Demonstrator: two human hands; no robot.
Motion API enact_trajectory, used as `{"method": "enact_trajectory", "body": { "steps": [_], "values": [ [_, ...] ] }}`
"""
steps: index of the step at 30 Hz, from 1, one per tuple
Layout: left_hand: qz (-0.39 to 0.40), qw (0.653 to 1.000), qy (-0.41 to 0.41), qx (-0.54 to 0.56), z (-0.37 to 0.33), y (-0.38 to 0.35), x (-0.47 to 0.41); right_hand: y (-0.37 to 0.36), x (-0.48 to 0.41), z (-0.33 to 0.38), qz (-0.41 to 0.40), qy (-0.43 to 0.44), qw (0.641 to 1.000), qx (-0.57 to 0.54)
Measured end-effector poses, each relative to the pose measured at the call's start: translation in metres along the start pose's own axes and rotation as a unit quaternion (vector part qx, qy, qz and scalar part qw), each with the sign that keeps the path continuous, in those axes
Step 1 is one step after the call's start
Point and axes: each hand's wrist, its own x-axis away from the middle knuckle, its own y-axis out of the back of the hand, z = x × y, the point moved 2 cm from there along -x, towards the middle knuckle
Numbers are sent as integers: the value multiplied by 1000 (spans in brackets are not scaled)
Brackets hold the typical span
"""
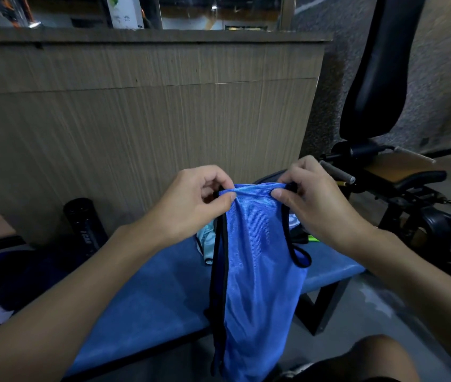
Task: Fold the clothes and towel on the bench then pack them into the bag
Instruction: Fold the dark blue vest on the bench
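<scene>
A blue mesh sleeveless top (260, 271) with black trim hangs in front of me over the blue bench (141, 299). My left hand (191, 202) pinches its top edge at the left. At the right corner of the same edge, my right hand (315, 199) pinches the fabric. The top droops down past the bench's front edge. Behind it on the bench lies a pale light-blue garment (206, 241), mostly hidden. A dark bag edge (269, 176) shows just behind the held top.
A wood-panelled counter wall (136, 119) stands close behind the bench. A black cylinder (83, 224) leans at the left. Gym equipment with a black padded seat (378, 64) fills the right side. My knee (378, 357) is at the bottom right.
</scene>
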Motion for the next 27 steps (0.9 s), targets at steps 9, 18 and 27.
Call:
{"method": "enact_trajectory", "body": {
  "steps": [9, 18, 27],
  "values": [
    [0, 1000, 12, 16, -1, 3, 0, 3, 3, 7, 10, 6, 999, -37],
    [-54, 992, 14, 110, -2, -3, 6, 6, 1, 3, -5, 1, 999, -53],
    [-138, 980, 8, 142, -4, -8, 3, 8, -2, 4, 19, 25, 997, -65]
  ]
}}
